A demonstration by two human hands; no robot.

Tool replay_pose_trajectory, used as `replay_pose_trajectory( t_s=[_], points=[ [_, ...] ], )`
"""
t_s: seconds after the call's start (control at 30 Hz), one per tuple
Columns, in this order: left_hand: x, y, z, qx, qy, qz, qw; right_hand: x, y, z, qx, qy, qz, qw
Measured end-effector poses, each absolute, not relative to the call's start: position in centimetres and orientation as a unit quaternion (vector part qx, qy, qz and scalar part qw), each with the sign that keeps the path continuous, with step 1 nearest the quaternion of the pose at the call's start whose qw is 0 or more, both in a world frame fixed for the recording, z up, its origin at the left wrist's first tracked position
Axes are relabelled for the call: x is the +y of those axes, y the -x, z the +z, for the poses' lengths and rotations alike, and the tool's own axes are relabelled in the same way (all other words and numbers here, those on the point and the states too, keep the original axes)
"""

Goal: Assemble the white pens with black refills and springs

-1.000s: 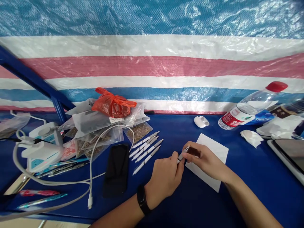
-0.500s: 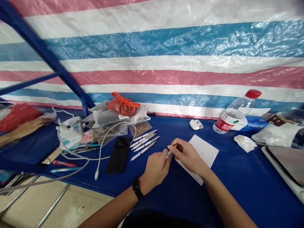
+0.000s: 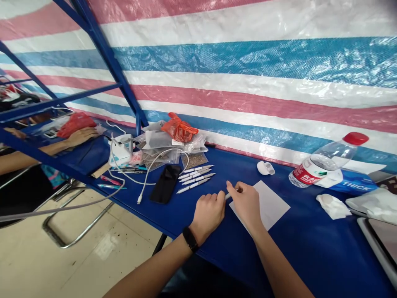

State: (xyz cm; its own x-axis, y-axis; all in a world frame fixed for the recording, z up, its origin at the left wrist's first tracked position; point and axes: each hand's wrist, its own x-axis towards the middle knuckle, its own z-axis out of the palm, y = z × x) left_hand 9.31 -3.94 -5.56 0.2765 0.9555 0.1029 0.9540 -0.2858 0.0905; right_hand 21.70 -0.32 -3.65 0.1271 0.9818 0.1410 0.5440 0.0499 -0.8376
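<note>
My right hand (image 3: pixel 245 203) pinches a slim white pen (image 3: pixel 231 194) between fingertips and thumb, above a white sheet of paper (image 3: pixel 263 205). My left hand (image 3: pixel 208 213) is curled with its fingertips right beside the pen's lower end, and it does not appear to grip it. A black band circles my left wrist. Several white pens (image 3: pixel 195 178) lie in a neat row to the left of my hands. Part of the held pen is hidden by my right fingers.
A black phone (image 3: pixel 166 184) and a white cable (image 3: pixel 149 174) lie on the blue table (image 3: pixel 279 231), near a power strip (image 3: pixel 120 150) and seed packets under an orange bag (image 3: pixel 179 128). Right: earbud case (image 3: pixel 265 167), water bottle (image 3: pixel 322 163), tissue (image 3: pixel 333 206), tablet (image 3: pixel 380 244). Another person's hand (image 3: pixel 80 135) rests far left.
The view has swung left and tilted, showing more floor. My hands have separated slightly, and my left fingers have come off the pen, which stays in my right hand.
</note>
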Motion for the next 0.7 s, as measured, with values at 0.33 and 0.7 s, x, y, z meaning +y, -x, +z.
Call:
replay_pose_trajectory(
  t_s=[0.33,0.7],
  points=[
    [-3.2,-6.7,-5.7,0.587,-0.809,0.039,0.003,0.3,-21.7,-4.4,-0.614,0.639,0.160,0.434],
    [0.0,0.2,-4.5,0.582,-0.808,0.071,-0.055,1.4,-22.4,-5.1,-0.734,0.520,-0.142,0.413]
  ],
)
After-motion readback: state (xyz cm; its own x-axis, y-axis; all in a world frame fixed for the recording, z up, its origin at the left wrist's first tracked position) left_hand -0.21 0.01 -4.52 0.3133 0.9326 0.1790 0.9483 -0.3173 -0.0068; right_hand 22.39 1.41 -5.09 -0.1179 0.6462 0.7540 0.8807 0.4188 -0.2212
